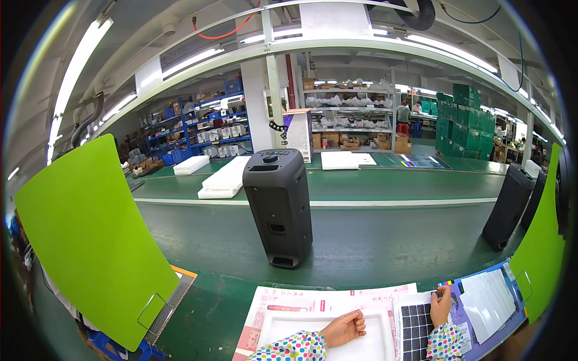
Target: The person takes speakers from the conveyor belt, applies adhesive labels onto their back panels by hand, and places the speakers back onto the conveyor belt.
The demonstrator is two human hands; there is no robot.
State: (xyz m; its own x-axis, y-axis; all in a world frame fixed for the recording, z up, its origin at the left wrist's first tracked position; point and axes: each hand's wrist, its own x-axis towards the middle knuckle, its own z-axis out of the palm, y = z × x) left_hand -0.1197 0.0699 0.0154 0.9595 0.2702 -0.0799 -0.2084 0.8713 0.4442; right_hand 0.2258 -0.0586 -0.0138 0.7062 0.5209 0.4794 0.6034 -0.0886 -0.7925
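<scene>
My left hand [344,328] is loosely closed above a white foam tray [376,328], and nothing shows in its curled fingers. My right hand [441,305] is closed at the upper right edge of a sheet of black square stickers [414,331], its fingertips pinched at the corner. A small dark bit shows by those fingertips; I cannot tell whether it is loose from the sheet. Under the tray lies a printed pink and white carton [355,295]. Beyond my hands, a tall black speaker [277,210] stands upright on the green conveyor line.
Lime green panels [90,240] rise at left and right. Further black speakers [509,207] stand at the right. White papers [486,304] lie on a purple printed board beside my right hand. White foam pieces [224,178] rest on the far bench. Shelves, stacked green boxes [466,123] and people are behind.
</scene>
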